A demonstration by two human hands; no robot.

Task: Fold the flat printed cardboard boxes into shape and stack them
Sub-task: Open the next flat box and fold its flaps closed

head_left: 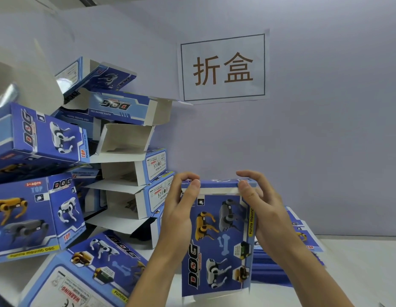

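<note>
At the middle of the head view, above a white tabletop (358, 273), a blue printed cardboard box (217, 244) is standing upright, long axis running vertically, printed face turning toward the camera. Its top end is pointing up toward the wall, the bottom end hanging open just over the table. The left hand (179, 209) is gripping the upper left corner, fingers curling over the top edge, thumb pressing on the folded top flap. The right hand (261, 207) is gripping the upper right corner likewise, thumb on the flap, fingers wrapping behind. The two hands are sitting apart, one at each top corner.

Writing on the held box is running sideways: "DOG" in large black and red letters up the lower left, "FUNNY MOVING" on a yellow strip up the right edge. Pictures of yellow, grey and white robot dogs and a pale bone are showing.

To the left, a leaning pile of folded blue boxes (59, 173) is rising against the wall, several lying with open white ends facing right. Readable there: "DOG", "TOP", "3+ ages", "FUNNY MOVING DOG", "WARNING".

Behind the right hand, a low stack of flat blue box blanks (303, 251) is lying on the table.

On the pale wall, a white paper sign (222, 67) is reading "折盒" in brown characters.
</note>
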